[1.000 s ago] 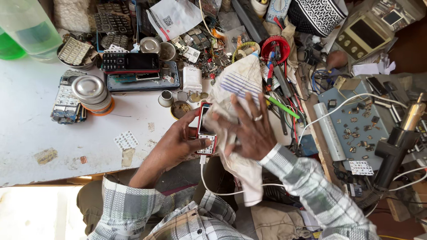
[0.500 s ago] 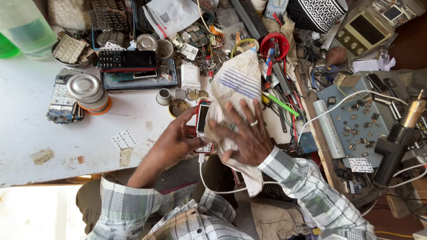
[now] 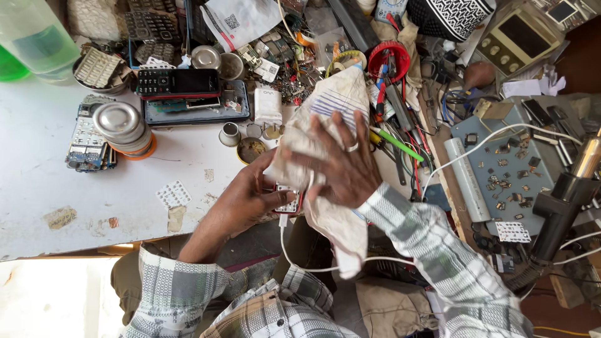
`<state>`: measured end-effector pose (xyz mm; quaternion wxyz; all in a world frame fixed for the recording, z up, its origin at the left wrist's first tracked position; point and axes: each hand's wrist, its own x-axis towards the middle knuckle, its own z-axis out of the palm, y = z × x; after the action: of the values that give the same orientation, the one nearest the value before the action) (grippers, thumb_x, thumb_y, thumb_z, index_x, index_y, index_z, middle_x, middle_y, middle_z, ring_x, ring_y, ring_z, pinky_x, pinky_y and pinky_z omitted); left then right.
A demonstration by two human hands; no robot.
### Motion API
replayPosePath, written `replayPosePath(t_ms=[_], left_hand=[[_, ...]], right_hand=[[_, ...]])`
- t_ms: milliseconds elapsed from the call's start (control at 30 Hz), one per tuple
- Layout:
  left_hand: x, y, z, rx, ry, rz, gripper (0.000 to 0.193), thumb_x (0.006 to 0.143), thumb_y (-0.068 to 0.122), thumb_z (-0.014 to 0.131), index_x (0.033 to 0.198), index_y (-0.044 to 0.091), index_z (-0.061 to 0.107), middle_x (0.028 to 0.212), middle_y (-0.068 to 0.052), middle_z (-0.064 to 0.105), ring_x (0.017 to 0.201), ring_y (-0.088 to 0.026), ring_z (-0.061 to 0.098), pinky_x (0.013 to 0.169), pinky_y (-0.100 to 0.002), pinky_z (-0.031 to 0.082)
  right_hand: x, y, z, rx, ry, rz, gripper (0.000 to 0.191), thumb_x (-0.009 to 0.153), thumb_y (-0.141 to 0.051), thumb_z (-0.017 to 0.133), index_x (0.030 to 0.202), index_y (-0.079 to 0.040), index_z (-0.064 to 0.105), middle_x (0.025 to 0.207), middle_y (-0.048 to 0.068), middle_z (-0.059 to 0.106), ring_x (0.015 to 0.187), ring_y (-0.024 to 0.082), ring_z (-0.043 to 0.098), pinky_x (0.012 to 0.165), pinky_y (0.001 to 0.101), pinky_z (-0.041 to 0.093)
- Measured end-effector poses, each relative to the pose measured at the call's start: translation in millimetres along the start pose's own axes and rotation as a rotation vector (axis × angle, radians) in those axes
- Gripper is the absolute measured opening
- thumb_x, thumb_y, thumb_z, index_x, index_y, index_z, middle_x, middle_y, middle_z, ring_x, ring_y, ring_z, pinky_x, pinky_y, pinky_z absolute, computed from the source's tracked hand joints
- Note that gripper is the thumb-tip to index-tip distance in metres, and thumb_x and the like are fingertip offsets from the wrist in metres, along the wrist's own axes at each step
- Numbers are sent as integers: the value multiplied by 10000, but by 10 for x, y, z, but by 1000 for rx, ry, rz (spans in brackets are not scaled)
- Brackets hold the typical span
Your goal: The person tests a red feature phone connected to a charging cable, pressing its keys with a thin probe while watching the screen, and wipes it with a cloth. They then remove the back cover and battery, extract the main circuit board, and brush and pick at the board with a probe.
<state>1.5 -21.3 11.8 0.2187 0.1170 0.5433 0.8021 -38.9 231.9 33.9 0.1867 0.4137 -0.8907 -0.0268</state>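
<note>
Cloth lies under right hand, over phone in left hand.

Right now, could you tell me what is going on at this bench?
A person in a checked shirt sits at a cluttered white workbench. The left hand holds a small red-edged phone, with a white cable hanging from its near end. The right hand presses a pale cloth flat over the phone, hiding most of it. Around them lie a black keypad phone, a stack of round metal tins, a green pen and loose parts.
</note>
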Motion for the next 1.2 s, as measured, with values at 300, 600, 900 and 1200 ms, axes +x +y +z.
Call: replayPosePath(t_ms=[300,600,900,1200], left_hand=[[26,40,11,2,-7,32,711,883,-32,691,1520,114,409,1149,-77,736,990,-154,718,794,-303,627],[-34,128,45,91,67,-18,744,861,-11,730,1518,136,415,988,-100,760,886,-140,724,728,-308,612],[-57,117,35,-52,-7,7,836,854,-85,691,1573,156,341,1085,-109,753,929,-164,710,767,-337,631],[-102,122,48,93,60,-3,835,868,-25,714,1577,171,318,1020,-114,765,874,-142,691,684,-302,572]], right_hand=[[81,19,-42,-12,-36,34,804,863,-891,333,1518,-447,477,1715,114,107,1574,404,-9,1245,691,-22],[16,18,-323,310,161,270,468,873,-477,740,1191,-146,647,1597,199,373,1525,441,237,1257,572,174],[171,1305,-663,430,644,669,143,1114,-65,705,1060,-19,581,980,66,634,853,153,578,795,280,495],[446,1802,-835,-196,492,577,362,1001,-149,716,1285,27,578,1198,211,626,1082,322,628,966,445,539]])
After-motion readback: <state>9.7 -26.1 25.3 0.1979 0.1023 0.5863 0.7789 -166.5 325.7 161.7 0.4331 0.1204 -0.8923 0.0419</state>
